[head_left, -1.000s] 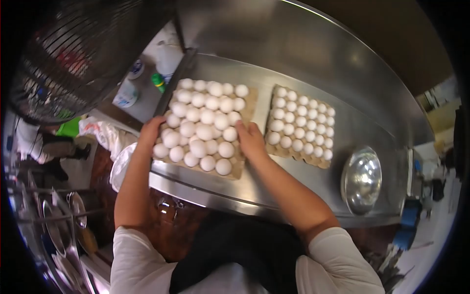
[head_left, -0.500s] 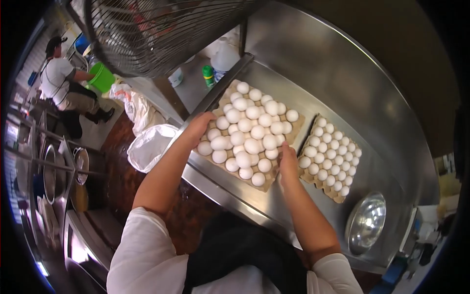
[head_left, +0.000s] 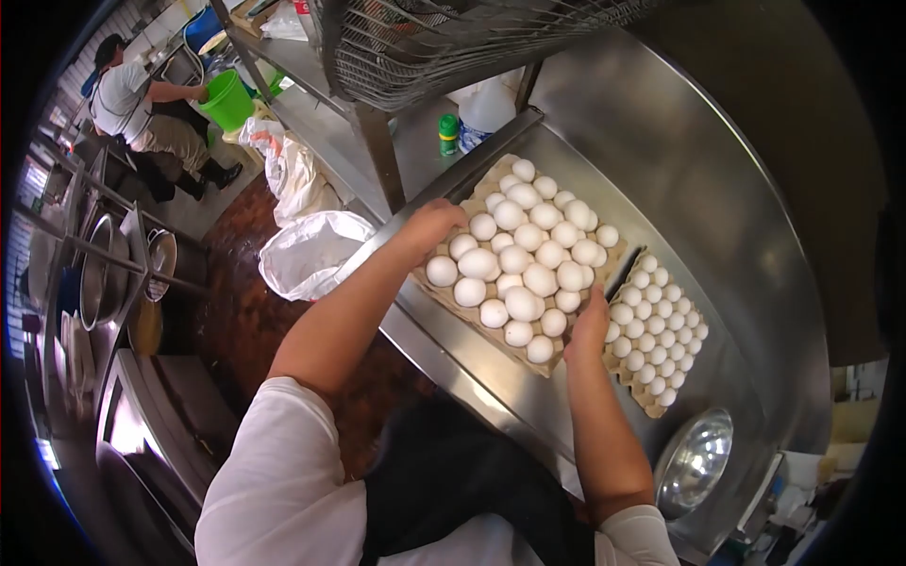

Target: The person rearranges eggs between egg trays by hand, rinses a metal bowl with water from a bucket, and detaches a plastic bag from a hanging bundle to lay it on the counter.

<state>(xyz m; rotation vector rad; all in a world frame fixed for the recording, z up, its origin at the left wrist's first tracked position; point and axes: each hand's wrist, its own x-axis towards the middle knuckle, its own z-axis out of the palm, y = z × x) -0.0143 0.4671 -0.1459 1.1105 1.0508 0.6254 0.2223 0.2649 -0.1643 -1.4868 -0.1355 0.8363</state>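
Observation:
A cardboard egg tray [head_left: 613,257] filled with white eggs [head_left: 540,280] is between my two hands, over the near side of a stainless steel basin. Extra eggs lie on top of the others in places. My left hand [head_left: 434,229] grips the tray's left edge. On the opposite edge, my right hand [head_left: 589,330] holds on, thumb up along the side, other fingers mostly hidden. Just right of that hand, a second egg tray [head_left: 625,377] full of white eggs rests in the basin. Whether the held tray touches the basin is hard to tell.
A shiny metal bowl [head_left: 696,462] sits in the basin [head_left: 755,311] at lower right. A wire fan guard [head_left: 425,57] hangs close overhead. Left are a white plastic bag [head_left: 307,250], a green-capped container [head_left: 448,135] and a person [head_left: 142,104] with a green bucket [head_left: 227,101].
The whole view has shifted, so the trays and basin appear farther right. Both hands keep their hold on the egg tray, which shows little movement against the basin.

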